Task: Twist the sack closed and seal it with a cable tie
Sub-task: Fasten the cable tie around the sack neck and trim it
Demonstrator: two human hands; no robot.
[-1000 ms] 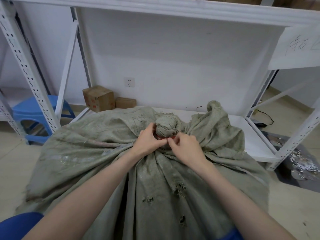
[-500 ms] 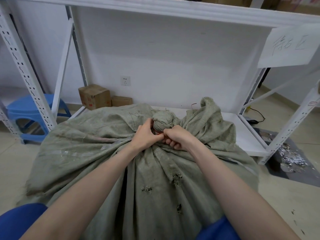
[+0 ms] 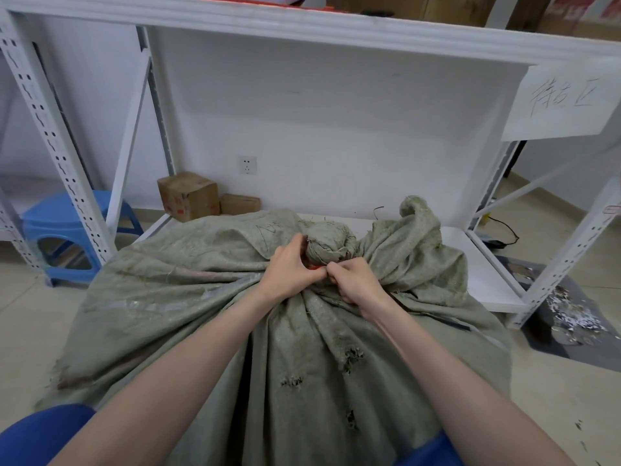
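Sack (image 3: 188,297): we see a large grey-green woven bag, full and bulging, standing on the floor between the person's knees and leaning on the low shelf (image 3: 487,284) of the white rack.
Fabric: we judge it coarse, limp and easily creased, frayed in several small holes on the near face; likely to tear further if yanked there.
Weight: we judge it heavy as a whole; no need to lift it, only the neck needs working.
Twisted top (image 3: 327,242): we see the mouth wound into a tight knob; a loose flap (image 3: 416,216) stands just to its right.
Cable tie (image 3: 314,268): we see only a sliver of red-orange at the neck below the knob, mostly hidden by fingers; whether it is locked we cannot tell.
Left hand (image 3: 289,269): curled against the left of the neck, thumb and forefinger pinched by the red strip.
Right hand (image 3: 353,280): clenched in a fist at the right of the neck, knuckles touching the left hand; what it grips is hidden.
Where to hold: we judge the narrow waist directly beneath the knob best, where the twist is firm.
Risk: we judge the twist springs loose if either grip slackens.
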